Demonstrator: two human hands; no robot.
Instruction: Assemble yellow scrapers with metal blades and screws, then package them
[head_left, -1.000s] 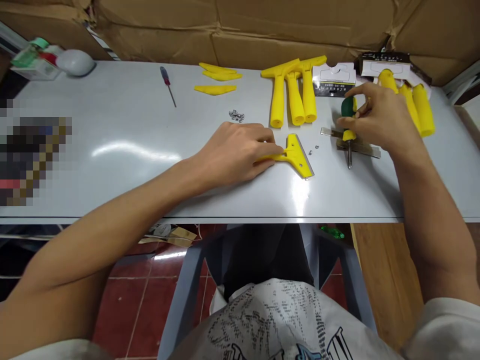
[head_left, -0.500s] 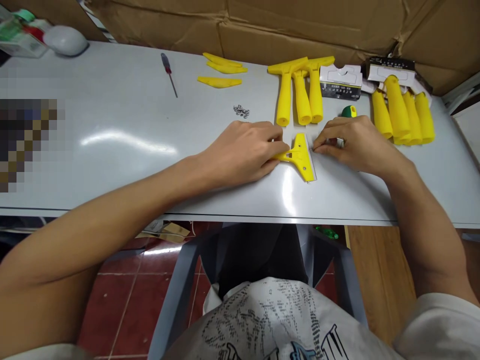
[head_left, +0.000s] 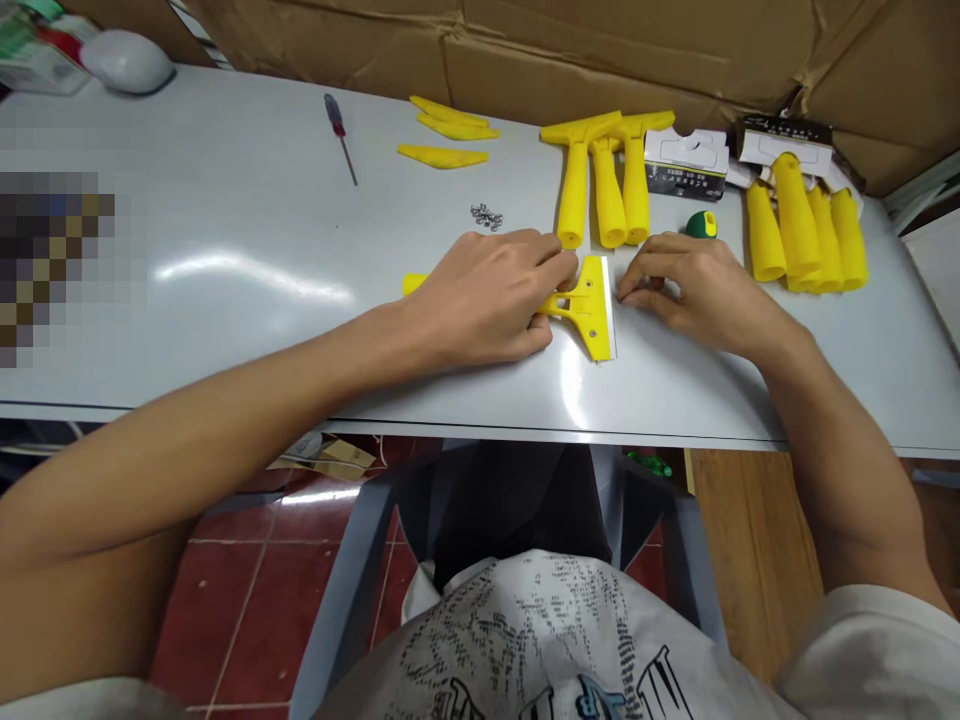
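Observation:
A yellow scraper (head_left: 592,310) lies flat on the table, its head to the right with two screws in it and a thin metal blade (head_left: 611,310) along the edge. My left hand (head_left: 495,295) is closed around its handle, whose end shows past my wrist. Just right of the blade, my right hand (head_left: 675,285) has thumb and fingers pinched together close to the edge. Whether anything is between those fingertips is hidden. Behind my right hand a green and yellow handle-like piece (head_left: 701,225) partly shows.
Several small screws (head_left: 486,217) lie behind my left hand. Farther back are yellow strips (head_left: 442,157), a screwdriver (head_left: 341,138) and three yellow scrapers (head_left: 574,190). At right, several yellow handles (head_left: 799,225) lie by printed packaging (head_left: 686,162). Cardboard (head_left: 540,65) lines the back.
The scraper has shifted slightly left with my left hand, and more of its head and handle end shows. My right hand has moved a little left too, staying near the blade.

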